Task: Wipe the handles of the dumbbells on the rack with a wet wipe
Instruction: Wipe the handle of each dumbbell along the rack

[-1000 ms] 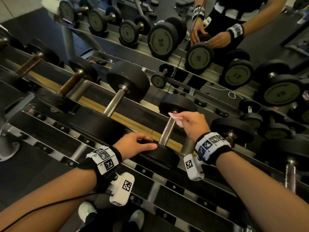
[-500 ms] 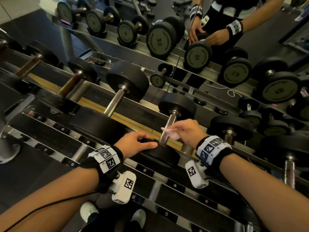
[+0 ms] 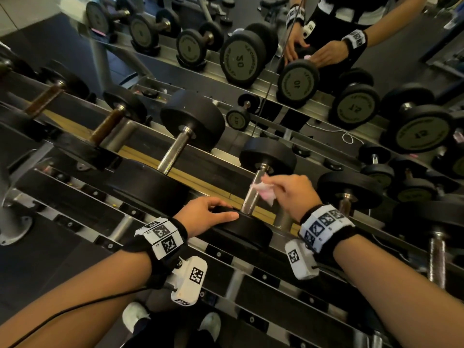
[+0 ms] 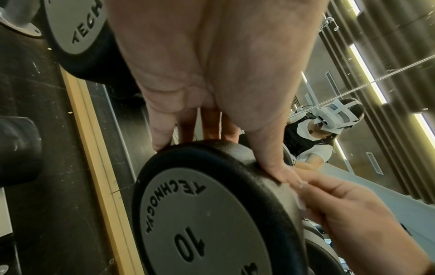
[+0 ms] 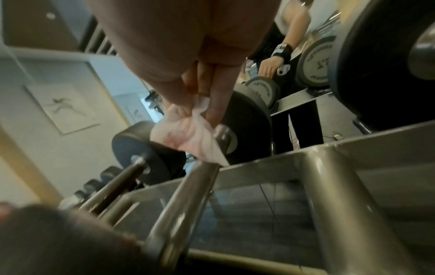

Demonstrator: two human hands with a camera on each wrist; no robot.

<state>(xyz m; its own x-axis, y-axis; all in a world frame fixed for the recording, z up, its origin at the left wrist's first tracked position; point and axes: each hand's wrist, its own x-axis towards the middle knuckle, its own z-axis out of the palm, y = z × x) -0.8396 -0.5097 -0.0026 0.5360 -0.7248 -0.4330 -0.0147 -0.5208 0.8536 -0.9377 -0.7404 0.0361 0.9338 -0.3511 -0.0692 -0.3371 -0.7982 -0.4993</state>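
Note:
A black 10 dumbbell lies across the rack with its steel handle point(image 3: 251, 197) bare between the far head point(image 3: 268, 155) and the near head point(image 3: 248, 229). My right hand point(image 3: 293, 194) pinches a crumpled pale pink wet wipe point(image 3: 265, 190) against the upper right side of that handle. In the right wrist view the wipe point(image 5: 193, 134) hangs from my fingertips over the handle point(image 5: 186, 195). My left hand point(image 3: 208, 214) grips the near head, fingers curled over its top and thumb along the rim. The left wrist view shows that head point(image 4: 204, 214) under my left hand point(image 4: 212, 74).
A bigger dumbbell point(image 3: 175, 149) lies on the rack to the left, two brown-handled ones beyond it, and another dumbbell point(image 3: 349, 189) to the right. A mirror point(image 3: 326, 33) behind the rack reflects me and the weights. The rack's steel rails point(image 3: 226, 272) run below my wrists.
My right hand slid the wipe down the handle toward the near head, then back up toward the far head. The left hand has stayed on the near head.

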